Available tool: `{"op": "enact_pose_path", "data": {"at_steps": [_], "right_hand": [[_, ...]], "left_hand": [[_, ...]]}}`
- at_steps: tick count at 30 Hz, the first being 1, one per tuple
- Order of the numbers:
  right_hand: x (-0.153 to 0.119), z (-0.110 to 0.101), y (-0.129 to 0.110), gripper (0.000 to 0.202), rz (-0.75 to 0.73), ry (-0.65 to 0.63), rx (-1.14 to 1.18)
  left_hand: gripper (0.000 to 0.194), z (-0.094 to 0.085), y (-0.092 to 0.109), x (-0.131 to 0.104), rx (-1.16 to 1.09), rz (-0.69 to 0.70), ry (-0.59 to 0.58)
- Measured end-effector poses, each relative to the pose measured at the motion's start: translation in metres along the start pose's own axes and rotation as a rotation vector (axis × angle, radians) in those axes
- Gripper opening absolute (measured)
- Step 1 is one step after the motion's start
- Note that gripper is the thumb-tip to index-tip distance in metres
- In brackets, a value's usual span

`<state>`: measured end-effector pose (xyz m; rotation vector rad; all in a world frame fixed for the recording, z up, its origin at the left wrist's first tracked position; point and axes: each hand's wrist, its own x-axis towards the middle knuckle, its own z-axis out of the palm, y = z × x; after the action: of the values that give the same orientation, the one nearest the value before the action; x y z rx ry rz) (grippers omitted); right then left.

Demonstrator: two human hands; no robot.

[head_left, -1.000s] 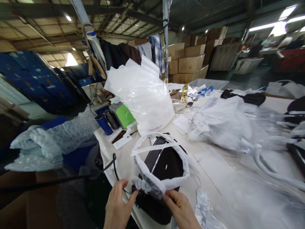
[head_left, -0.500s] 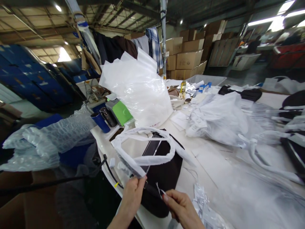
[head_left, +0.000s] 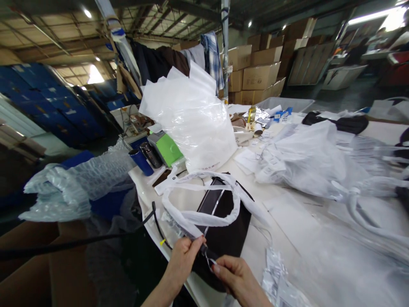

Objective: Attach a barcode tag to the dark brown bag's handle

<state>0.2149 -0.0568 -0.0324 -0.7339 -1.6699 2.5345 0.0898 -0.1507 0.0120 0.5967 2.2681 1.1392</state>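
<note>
A dark brown bag [head_left: 223, 230] lies on the white table [head_left: 287, 230] in front of me. Its handles are wrapped in white foam sheet [head_left: 204, 217] that arches over the bag. My left hand [head_left: 183, 260] pinches the wrapped handle end at the bag's near corner. My right hand [head_left: 233, 279] sits just right of it, with fingertips pinching a small white strip [head_left: 209, 260] by the same spot. The two hands almost touch.
A tall stack of clear plastic bags [head_left: 191, 119] stands behind the bag. A green-topped device [head_left: 166, 149] and a blue cup [head_left: 140, 161] sit at the left edge. Crumpled plastic wrapping [head_left: 306, 157] covers the right. Bubble wrap [head_left: 76, 187] lies left; cardboard boxes [head_left: 258, 72] are behind.
The white wrap that ringed the bag's mouth has been lifted off and drawn left. Both hands moved from the bag's rim to pinch the handle end and a small white strip.
</note>
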Motion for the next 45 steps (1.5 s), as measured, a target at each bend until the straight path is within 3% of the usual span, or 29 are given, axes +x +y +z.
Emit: {"op": "enact_pose_path", "data": {"at_steps": [6,17,27,31,35,45], "right_hand": [[0.008,-0.001,0.002,0.045,0.031,0.024,-0.014],[0.02,0.004,0.006,0.048,0.035,0.124,-0.038],[0.023,0.016,-0.003,0.043,0.083,0.083,0.006],[0.023,0.018,-0.001,0.042,0.101,0.084,0.016],[0.021,0.017,-0.001,0.042,0.109,0.079,0.021],[0.023,0.018,0.0,0.045,0.102,0.073,0.02]], "left_hand": [[0.044,-0.003,0.004,-0.001,-0.001,-0.01,-0.022],[0.04,-0.01,0.008,0.0,0.068,0.04,-0.185],[0.039,-0.017,0.019,-0.002,0.167,0.054,-0.335],[0.029,-0.019,0.019,-0.002,0.319,0.169,-0.352],[0.013,-0.021,0.007,0.0,0.438,0.183,-0.372],[0.031,-0.007,-0.007,-0.002,0.555,0.325,-0.299]]}}
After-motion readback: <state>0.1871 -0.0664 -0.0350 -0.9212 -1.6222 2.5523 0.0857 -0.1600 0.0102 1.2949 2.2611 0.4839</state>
